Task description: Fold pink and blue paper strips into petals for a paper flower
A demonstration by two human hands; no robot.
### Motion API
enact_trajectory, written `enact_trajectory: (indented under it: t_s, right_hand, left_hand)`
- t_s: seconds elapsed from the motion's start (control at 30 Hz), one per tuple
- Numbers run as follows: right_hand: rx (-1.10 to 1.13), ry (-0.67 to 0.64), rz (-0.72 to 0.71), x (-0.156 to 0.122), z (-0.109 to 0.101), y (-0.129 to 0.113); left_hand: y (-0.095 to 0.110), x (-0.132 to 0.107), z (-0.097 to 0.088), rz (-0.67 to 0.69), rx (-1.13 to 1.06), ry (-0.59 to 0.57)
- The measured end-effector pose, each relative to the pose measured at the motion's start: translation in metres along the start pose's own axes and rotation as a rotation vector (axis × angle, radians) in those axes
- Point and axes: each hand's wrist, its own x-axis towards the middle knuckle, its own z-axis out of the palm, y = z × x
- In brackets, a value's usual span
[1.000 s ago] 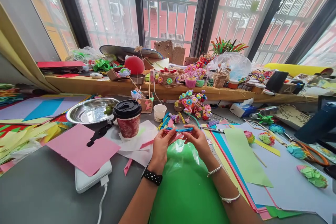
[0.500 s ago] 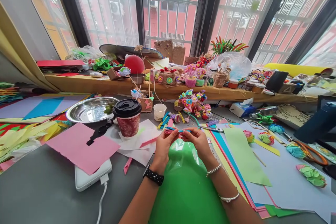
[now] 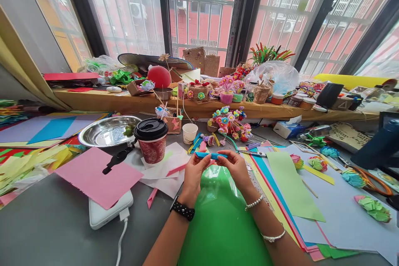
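Note:
Between both hands is a narrow folded strip of blue paper (image 3: 210, 155) with some pink showing along it. My left hand (image 3: 197, 171) is closed on its left end, thumb along the near side. The right end is pinched by the fingers of my right hand (image 3: 236, 168). The strip is held level above a green balloon-like shiny surface (image 3: 224, 220), which lies between my forearms. Just beyond the hands lie blue and yellow paper strips (image 3: 195, 143) and a small purple craft piece (image 3: 208, 140).
A lidded paper cup (image 3: 151, 141), a steel plate (image 3: 107, 131) and a white power bank (image 3: 110, 210) under pink paper (image 3: 99, 176) stand left. Coloured sheets (image 3: 280, 183), crumpled paper flowers (image 3: 372, 208) and orange-handled scissors (image 3: 375, 181) lie right. Crafts crowd the sill (image 3: 124, 100).
The strip has turned in my fingers, so a broad smooth blue face shows where layered blue and pink edges showed before. Both hands remain in nearly the same place.

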Motion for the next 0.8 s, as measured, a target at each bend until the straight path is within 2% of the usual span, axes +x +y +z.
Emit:
enact_trajectory:
  t_s: [0.4, 0.67, 0.8]
  right_hand:
    - [-0.017, -0.019, -0.062, 0.0007, -0.0027, 0.0025]
    - [0.041, -0.001, -0.008, -0.001, -0.002, 0.0001]
    - [0.059, -0.003, 0.0, -0.0013, -0.0019, -0.0007]
  left_hand:
    - [0.0032, -0.0007, -0.0003, -0.107, 0.011, -0.045]
    - [0.0049, -0.0009, 0.0006, 0.022, 0.105, -0.045]
    - [0.0049, -0.0012, 0.0006, 0.041, 0.118, -0.046]
